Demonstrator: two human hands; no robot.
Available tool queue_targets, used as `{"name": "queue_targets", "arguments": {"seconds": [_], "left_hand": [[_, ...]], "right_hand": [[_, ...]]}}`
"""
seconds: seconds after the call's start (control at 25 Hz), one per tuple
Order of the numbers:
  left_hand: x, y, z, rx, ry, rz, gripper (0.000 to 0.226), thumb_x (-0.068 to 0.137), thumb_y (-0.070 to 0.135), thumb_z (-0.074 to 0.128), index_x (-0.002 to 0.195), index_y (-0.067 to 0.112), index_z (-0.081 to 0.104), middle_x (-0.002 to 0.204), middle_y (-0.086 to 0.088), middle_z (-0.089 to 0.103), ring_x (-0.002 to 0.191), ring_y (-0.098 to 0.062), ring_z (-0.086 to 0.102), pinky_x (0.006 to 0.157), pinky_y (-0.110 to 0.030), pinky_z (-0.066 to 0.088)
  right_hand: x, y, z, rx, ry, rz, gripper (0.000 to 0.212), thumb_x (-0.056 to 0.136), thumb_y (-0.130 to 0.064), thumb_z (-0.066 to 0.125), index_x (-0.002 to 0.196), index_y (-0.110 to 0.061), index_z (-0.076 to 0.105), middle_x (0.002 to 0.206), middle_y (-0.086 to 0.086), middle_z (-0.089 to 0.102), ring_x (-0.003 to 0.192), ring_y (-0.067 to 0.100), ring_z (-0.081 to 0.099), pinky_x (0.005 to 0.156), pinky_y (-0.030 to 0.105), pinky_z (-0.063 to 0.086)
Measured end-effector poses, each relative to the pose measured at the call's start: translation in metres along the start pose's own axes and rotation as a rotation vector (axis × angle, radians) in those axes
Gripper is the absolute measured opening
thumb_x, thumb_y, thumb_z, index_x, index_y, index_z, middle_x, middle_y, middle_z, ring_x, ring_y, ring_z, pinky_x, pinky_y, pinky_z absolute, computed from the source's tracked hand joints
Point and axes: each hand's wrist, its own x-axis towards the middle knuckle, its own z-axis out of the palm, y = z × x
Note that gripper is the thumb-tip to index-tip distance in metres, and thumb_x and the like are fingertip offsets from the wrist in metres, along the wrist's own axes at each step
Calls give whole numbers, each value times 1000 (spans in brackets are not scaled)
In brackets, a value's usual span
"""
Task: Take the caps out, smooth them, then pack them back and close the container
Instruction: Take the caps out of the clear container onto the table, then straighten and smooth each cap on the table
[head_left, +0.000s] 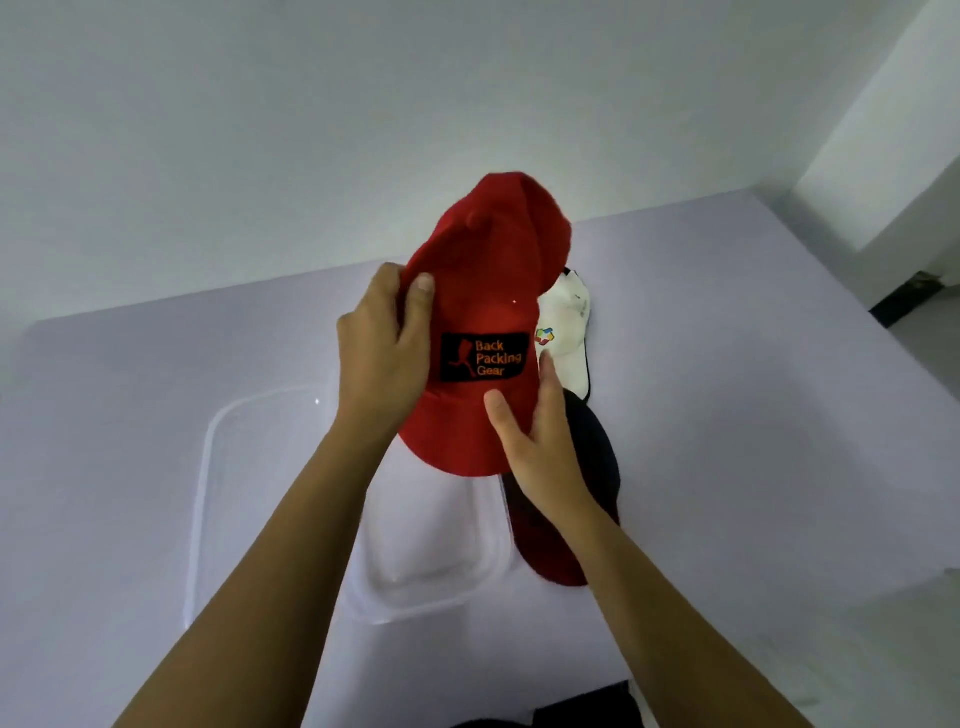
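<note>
Your left hand (382, 353) is the anchor, so keep it firm. It grips the left side of the red cap (483, 291), fingers curled round behind the crown and thumb pressed on the front panel. Your right hand (540, 441) is less closed: its thumb lies on the front where the brim (452, 452) meets the crown, and its nearly straight fingers run up the right edge, so the edge is pinched between thumb and fingers.

To smooth it well, I'd hold the left side taut and draw the right thumb outward across the panel beside the patch (483, 357). Work from the seam toward the top so the creases leave the crown and don't bunch. Don't bend the brim as you do it. The top of the crown looks folded over and probably needs pushing out from inside.

You are holding the red cap in the air above the table (753, 415), over the far end of the clear tub (415, 597). The tub sits open under your forearms and looks empty. Its lid (208, 493) lies flat just to the left. To the right, a white cap (569, 332) and a dark cap (592, 447) lie in a row on the table. Set this one down beside them before you start packing.
</note>
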Motion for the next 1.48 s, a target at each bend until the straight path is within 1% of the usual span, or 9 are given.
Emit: {"name": "queue_targets", "arguments": {"seconds": [0.08, 0.36, 0.56, 0.72, 0.88, 1.08, 1.16, 1.32, 1.48], "left_hand": [[14, 24, 34, -56, -19, 34, 26, 98, 27, 44, 78, 11, 46, 56, 9, 40, 51, 4, 44, 49, -12, 33], [37, 57, 245, -41, -302, -110, 26, 98, 29, 43, 81, 9, 47, 66, 1, 49, 62, -14, 47, 55, -19, 34], [32, 29, 330, 162, -448, -252, 26, 97, 22, 42, 94, -1, 55, 85, -17, 60, 91, -35, 59, 80, -39, 44], [31, 20, 347, 264, -508, -315, 21, 98, 20, 40, 92, 3, 51, 98, -22, 63, 98, -34, 57, 72, -28, 31], [31, 24, 326, 164, -502, -310, 41, 97, 21, 44, 135, 6, 47, 125, -13, 60, 116, -27, 54, 94, -28, 38], [-7, 11, 237, 133, -273, -412, 48, 95, 20, 47, 142, 11, 39, 143, -8, 48, 130, -24, 45, 104, -26, 32], [-33, -6, 206, 263, -257, -410, 49, 91, 14, 45, 139, 7, 41, 140, -16, 47, 128, -32, 44, 105, -34, 35], [-71, -27, 190, 345, -464, -446, 58, 90, 13, 43, 145, 2, 27, 150, -22, 29, 139, -36, 26, 115, -41, 25], [-76, -25, 188, 269, -547, -482, 65, 91, 17, 46, 149, 7, 17, 150, -17, 33, 138, -31, 32, 110, -36, 28]], "right_hand": [[18, -1, -37, 94, 30, 17, 76, 81, -52, 56, 144, -33, 18, 137, -20, 34, 123, -2, 39, 94, 8, 39], [81, 80, -202, 12, 180, 84, 55, 78, -53, 64, 126, -32, 46, 123, -10, 56, 113, 8, 56, 90, 28, 49], [104, 165, -245, -220, 20, 307, 95, 57, -66, 76, 138, -38, 34, 137, 1, 47, 124, 19, 49, 99, 46, 47], [110, 168, -253, -380, 54, 325, 93, 72, -46, 74, 146, -21, 22, 148, 11, 26, 138, 26, 25, 112, 42, 26], [115, 167, -257, -509, 37, 267, 79, 84, -41, 63, 146, -18, 22, 155, 17, 13, 144, 30, 7, 116, 47, 14], [90, 127, -222, -424, 183, -169, 44, 90, -26, 51, 131, -10, 47, 146, 11, 37, 137, 21, 31, 113, 36, 28], [79, 119, -198, -357, -20, -215, 41, 91, -25, 48, 129, -9, 49, 137, 6, 48, 128, 15, 42, 109, 31, 33], [64, 105, -153, -306, -669, 49, 43, 93, -28, 53, 134, -17, 44, 127, -9, 52, 119, 6, 48, 100, 22, 38], [64, 113, -149, -193, -596, 195, 21, 86, -20, 64, 105, -16, 59, 100, 0, 66, 96, 19, 63, 83, 31, 53]]}}
